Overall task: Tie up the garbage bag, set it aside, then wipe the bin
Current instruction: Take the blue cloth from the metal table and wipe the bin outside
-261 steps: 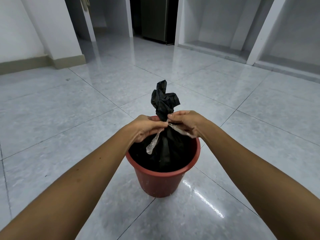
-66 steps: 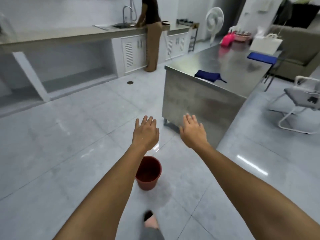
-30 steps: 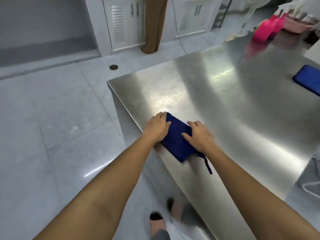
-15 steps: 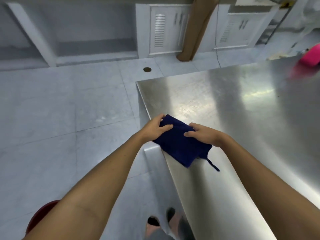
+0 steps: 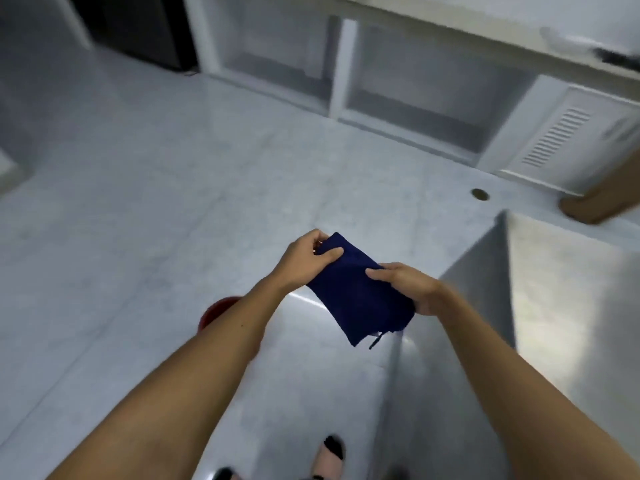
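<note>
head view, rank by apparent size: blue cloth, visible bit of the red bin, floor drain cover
1. blue cloth, pinched between left hand and right hand; near the camera, so it looks bigger.
2. red bin, only a sliver of rim showing behind the left forearm.
3. floor drain cover, smallest and farthest.

Pale tiled floor carried a red bin, low left of the cloth-holding hands.
</note>
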`<action>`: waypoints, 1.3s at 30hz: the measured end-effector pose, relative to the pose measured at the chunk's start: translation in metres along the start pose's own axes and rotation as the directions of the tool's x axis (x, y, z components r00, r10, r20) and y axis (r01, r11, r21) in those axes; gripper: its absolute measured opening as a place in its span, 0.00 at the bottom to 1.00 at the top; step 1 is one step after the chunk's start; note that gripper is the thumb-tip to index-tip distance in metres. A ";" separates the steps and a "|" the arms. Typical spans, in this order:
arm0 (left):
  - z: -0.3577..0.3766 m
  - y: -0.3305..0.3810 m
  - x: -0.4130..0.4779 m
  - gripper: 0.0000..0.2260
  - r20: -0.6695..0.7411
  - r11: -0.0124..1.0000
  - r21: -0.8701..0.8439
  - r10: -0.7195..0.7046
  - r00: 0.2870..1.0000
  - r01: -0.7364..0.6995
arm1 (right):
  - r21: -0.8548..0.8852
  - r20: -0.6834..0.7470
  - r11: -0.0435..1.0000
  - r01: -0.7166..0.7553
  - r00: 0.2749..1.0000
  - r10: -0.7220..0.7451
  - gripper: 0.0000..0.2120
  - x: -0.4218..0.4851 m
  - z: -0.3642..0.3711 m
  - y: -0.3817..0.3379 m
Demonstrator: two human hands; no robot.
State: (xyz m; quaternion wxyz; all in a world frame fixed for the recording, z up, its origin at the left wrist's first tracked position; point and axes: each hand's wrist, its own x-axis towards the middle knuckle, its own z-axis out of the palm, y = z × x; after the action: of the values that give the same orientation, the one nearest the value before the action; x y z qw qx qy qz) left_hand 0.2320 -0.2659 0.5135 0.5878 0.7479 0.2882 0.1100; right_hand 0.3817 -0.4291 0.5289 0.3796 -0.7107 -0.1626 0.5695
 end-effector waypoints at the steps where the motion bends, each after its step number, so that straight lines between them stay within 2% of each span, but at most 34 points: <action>1: -0.009 -0.015 -0.008 0.05 -0.061 1.000 0.021 -0.004 0.998 0.006 | 0.050 -0.004 0.998 -0.031 1.000 0.031 0.14 0.019 0.019 -0.001; 3: -0.013 -0.043 -0.021 0.06 -0.130 0.999 0.048 0.003 0.991 0.003 | 0.241 -0.012 0.964 -0.108 0.993 0.115 0.15 0.051 0.051 0.003; 5: -0.004 -0.078 -0.027 0.06 -0.188 0.993 0.117 0.028 0.982 -0.006 | 0.450 0.044 0.877 -0.165 0.986 0.163 0.18 0.090 0.076 0.018; 8: 0.020 -0.137 -0.017 0.11 -0.240 0.961 0.276 0.098 0.966 -0.029 | 0.644 0.120 0.731 -0.226 0.973 0.195 0.31 0.159 0.086 0.059; 10: 0.035 -0.202 0.008 0.16 -0.183 0.938 0.341 0.122 0.976 -0.053 | 0.624 0.115 0.746 -0.231 0.972 0.204 0.34 0.225 0.091 0.103; 13: 0.052 -0.322 0.046 0.19 -0.026 0.908 0.405 0.127 0.992 -0.105 | 0.496 0.051 0.843 -0.209 0.976 0.212 0.18 0.329 0.094 0.174; 14: 0.056 -0.368 0.054 0.20 0.009 0.864 0.483 0.160 0.987 -0.144 | 0.460 0.019 0.868 -0.189 0.979 0.203 0.14 0.365 0.096 0.198; 15: 0.059 -0.416 0.059 0.23 0.038 0.764 0.619 0.206 0.978 -0.185 | 0.426 -0.017 0.890 -0.163 0.982 0.189 0.12 0.398 0.097 0.219; 17: 0.054 -0.512 0.059 0.32 0.123 0.419 0.886 0.198 0.972 -0.198 | 0.430 -0.065 0.897 -0.104 0.987 0.146 0.09 0.464 0.100 0.252; 18: 0.047 -0.550 0.054 0.36 0.160 0.264 0.945 0.136 0.978 -0.191 | 0.452 -0.088 0.888 -0.078 0.987 0.131 0.09 0.491 0.102 0.263; 19: 0.040 -0.588 0.049 0.38 0.181 0.170 0.966 0.100 0.978 -0.196 | 0.468 -0.109 0.883 -0.043 0.988 0.106 0.11 0.520 0.105 0.274; 21: 0.026 -0.640 0.039 0.35 0.208 0.110 0.969 0.134 0.969 -0.223 | 0.443 -0.142 0.896 0.027 0.989 0.040 0.13 0.570 0.112 0.290; 22: 0.020 -0.657 0.037 0.32 0.228 0.088 0.964 0.219 0.949 -0.252 | 0.415 -0.151 0.907 0.069 0.989 -0.006 0.14 0.591 0.116 0.293; 24: 0.006 -0.674 0.038 0.21 0.272 0.036 0.946 0.449 0.851 -0.322 | 0.345 -0.155 0.927 0.145 0.983 -0.096 0.13 0.620 0.125 0.294; 25: 0.000 -0.676 0.039 0.16 0.282 0.015 0.943 0.495 0.822 -0.333 | 0.317 -0.159 0.930 0.187 0.977 -0.142 0.12 0.631 0.130 0.296; 27: -0.013 -0.670 0.047 0.17 0.244 0.036 0.949 0.543 0.803 -0.313 | 0.306 -0.152 0.910 0.280 0.958 -0.243 0.08 0.647 0.137 0.295; 28: -0.018 -0.663 0.053 0.18 0.175 0.091 0.958 0.564 0.807 -0.271 | 0.317 -0.147 0.894 0.316 0.948 -0.283 0.07 0.651 0.141 0.295; 30: -0.026 -0.648 0.067 0.20 -0.044 0.277 0.952 0.540 0.841 -0.128 | 0.328 -0.130 0.870 0.369 0.929 -0.345 0.08 0.654 0.153 0.295; 32: -0.037 -0.637 0.076 0.24 -0.252 0.521 0.853 0.402 0.880 0.006 | 0.277 -0.153 0.847 0.453 0.891 -0.427 0.12 0.648 0.168 0.295; 34: -0.048 -0.633 0.082 0.24 -0.343 0.669 0.742 0.330 0.879 0.038 | 0.141 -0.209 0.790 0.596 0.798 -0.565 0.13 0.638 0.183 0.294; 35: -0.053 -0.633 0.083 0.23 -0.381 0.716 0.698 0.338 0.860 0.028 | 0.048 -0.215 0.738 0.673 0.729 -0.650 0.12 0.632 0.192 0.293; 37: -0.060 -0.637 0.083 0.21 -0.446 0.759 0.650 0.354 0.822 0.026 | -0.069 -0.102 0.623 0.779 0.616 -0.781 0.15 0.619 0.215 0.292; 39: -0.066 -0.643 0.085 0.19 -0.484 0.774 0.630 0.321 0.814 0.069 | -0.114 0.091 0.583 0.804 0.593 -0.800 0.17 0.611 0.239 0.296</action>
State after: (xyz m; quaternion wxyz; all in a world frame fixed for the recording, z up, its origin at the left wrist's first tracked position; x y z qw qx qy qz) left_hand 0.0734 -0.0731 -0.0887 0.1862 0.8495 0.4153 0.2669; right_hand 0.2814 -0.1341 -0.1203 0.5412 -0.5778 -0.5114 0.3342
